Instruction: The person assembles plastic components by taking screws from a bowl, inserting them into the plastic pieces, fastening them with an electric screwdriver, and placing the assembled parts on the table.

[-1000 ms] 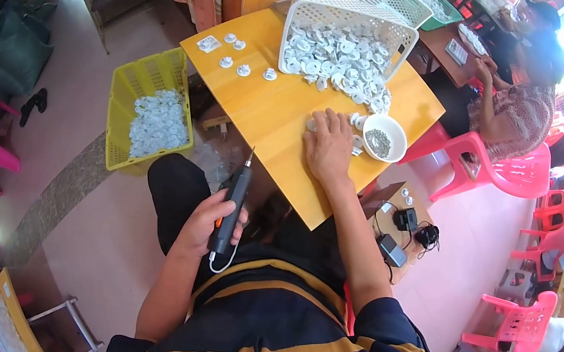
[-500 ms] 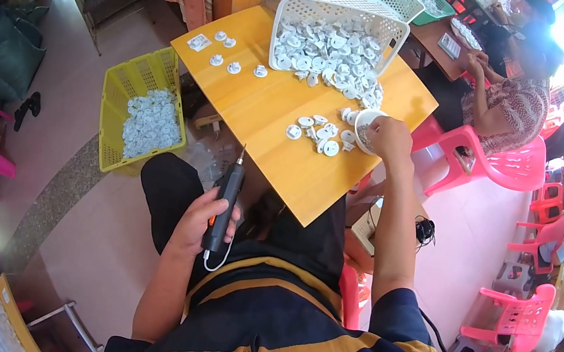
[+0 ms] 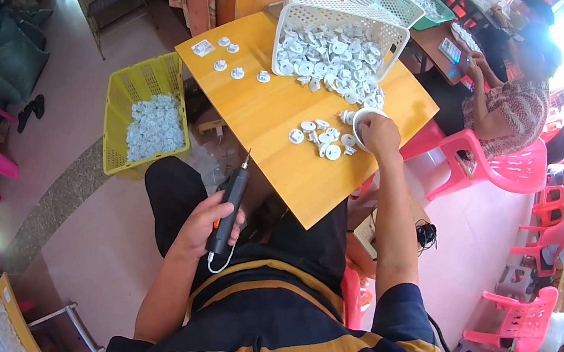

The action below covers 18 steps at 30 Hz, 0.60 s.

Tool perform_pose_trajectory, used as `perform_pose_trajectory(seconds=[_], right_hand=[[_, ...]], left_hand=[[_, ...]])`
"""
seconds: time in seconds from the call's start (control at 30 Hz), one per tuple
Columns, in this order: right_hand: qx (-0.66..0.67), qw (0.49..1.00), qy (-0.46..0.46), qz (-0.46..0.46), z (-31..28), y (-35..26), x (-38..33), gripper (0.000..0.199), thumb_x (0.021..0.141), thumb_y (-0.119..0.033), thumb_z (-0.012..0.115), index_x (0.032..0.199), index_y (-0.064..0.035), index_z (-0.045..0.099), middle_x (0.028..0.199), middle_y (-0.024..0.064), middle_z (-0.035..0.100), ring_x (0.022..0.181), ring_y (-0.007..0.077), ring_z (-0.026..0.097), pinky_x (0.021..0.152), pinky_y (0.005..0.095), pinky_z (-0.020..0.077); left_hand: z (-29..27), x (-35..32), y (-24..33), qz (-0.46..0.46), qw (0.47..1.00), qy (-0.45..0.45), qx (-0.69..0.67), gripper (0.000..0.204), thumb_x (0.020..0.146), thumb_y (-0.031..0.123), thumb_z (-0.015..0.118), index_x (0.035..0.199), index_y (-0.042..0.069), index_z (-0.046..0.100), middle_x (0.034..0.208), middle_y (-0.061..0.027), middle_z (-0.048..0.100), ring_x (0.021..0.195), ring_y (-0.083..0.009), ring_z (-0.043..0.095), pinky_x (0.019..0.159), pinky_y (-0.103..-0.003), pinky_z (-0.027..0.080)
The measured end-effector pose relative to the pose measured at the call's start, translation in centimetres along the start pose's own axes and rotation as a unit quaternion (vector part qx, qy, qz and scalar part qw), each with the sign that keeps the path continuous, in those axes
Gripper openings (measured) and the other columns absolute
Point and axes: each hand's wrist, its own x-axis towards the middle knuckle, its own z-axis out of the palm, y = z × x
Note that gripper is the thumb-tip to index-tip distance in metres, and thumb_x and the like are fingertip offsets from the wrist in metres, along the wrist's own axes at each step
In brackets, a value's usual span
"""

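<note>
Two hands busy in the head view, well apart. Left hand (image 3: pixel 203 219), at 7 o'clock from the table (image 3: pixel 285 112), wrapped tight round a black screwdriver (image 3: pixel 230 201), tip up, cord looping below. Right hand (image 3: pixel 378 134), out at 1 o'clock over the table's right edge, closed on the rim of a white cup (image 3: pixel 363 119); fingers curled, how tightly cannot tell. Just left of the cup, a loose scatter of white parts (image 3: pixel 319 137) on the wood. Farther up at 12 o'clock, a white basket (image 3: pixel 338 28) tipped on its side, more parts spilling toward the cup. Down at 9 o'clock, on the floor, a yellow crate (image 3: pixel 134 82) holding more white parts.
</note>
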Motion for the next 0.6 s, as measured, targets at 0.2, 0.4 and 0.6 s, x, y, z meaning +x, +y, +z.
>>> perform_pose_trajectory(seconds=[0.2,0.4,0.6], right_hand=[[0.018,1.0,-0.012,-0.001,-1.4,-0.5,-0.6,0.021,0.083,-0.03,0.074,0.092,-0.0114,0.078,0.091,0.0144,0.075,0.085,0.0339,0.072,0.076,0.0445,0.0569],[0.045,0.999,0.016,-0.016,-0.8,-0.1,-0.8,0.019,0.085,-0.027,0.072,0.091,-0.0092,0.076,0.09,0.0155,0.075,0.085,0.0354,0.072,0.076,0.0454,0.0569],[0.21,0.974,0.084,0.008,-1.1,0.0,-0.8,0.017,0.086,-0.02,0.072,0.092,-0.0042,0.07,0.087,0.0138,0.074,0.08,0.0279,0.072,0.074,0.0403,0.0564]], left_hand=[[0.1,-0.2,0.1,0.006,1.0,-0.003,-0.001,0.032,0.102,0.016,0.054,0.13,0.002,0.048,0.094,-0.0104,0.065,0.067,-0.0168,0.065,0.058,-0.031,0.055],[0.1,-0.1,0.0,0.002,1.0,-0.003,0.007,0.031,0.102,0.017,0.054,0.129,0.002,0.048,0.094,-0.0101,0.066,0.068,-0.0164,0.066,0.058,-0.03,0.055],[0.0,0.1,0.1,0.004,1.0,-0.004,0.015,0.033,0.102,0.018,0.055,0.13,0.002,0.048,0.094,-0.0099,0.066,0.068,-0.016,0.066,0.058,-0.03,0.056]])
